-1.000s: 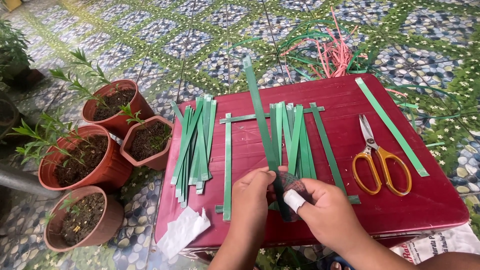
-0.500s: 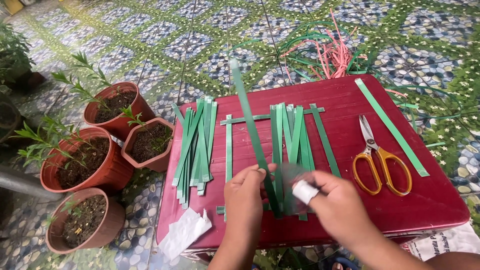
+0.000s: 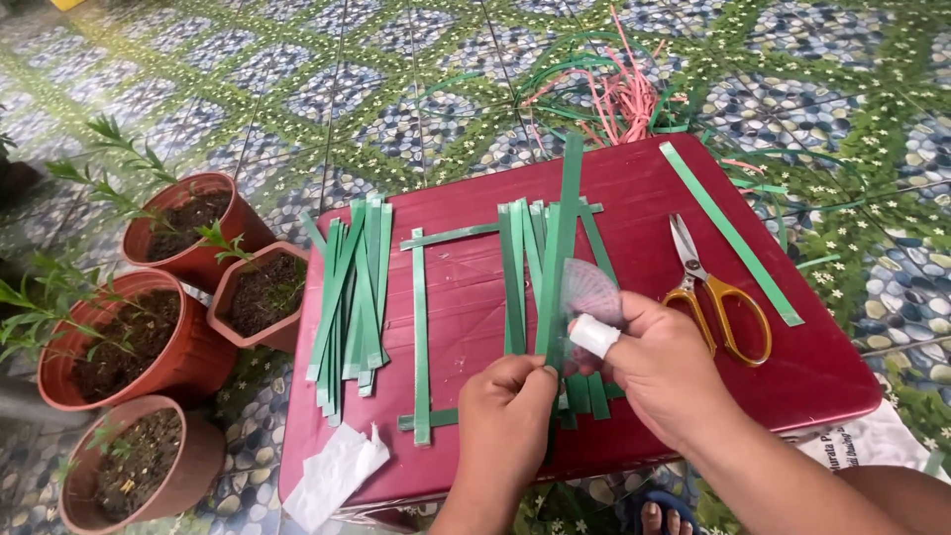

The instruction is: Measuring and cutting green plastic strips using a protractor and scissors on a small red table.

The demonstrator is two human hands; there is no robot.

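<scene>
My left hand pinches the near end of a long green strip that runs upright across the red table. My right hand, with a white bandage on the index finger, holds a small clear fan-shaped protractor against that strip. Under both hands lies a partly woven set of green strips framed by a vertical strip and a cross strip at the top.
A loose bundle of green strips lies at the table's left. Yellow-handled scissors and one long green strip lie at the right. White paper sits at the near left corner. Several terracotta pots stand left; pink and green scraps lie beyond.
The long strip has swung from leaning left to nearly upright. My right hand has lifted and turned, so the clear protractor now shows against the strip.
</scene>
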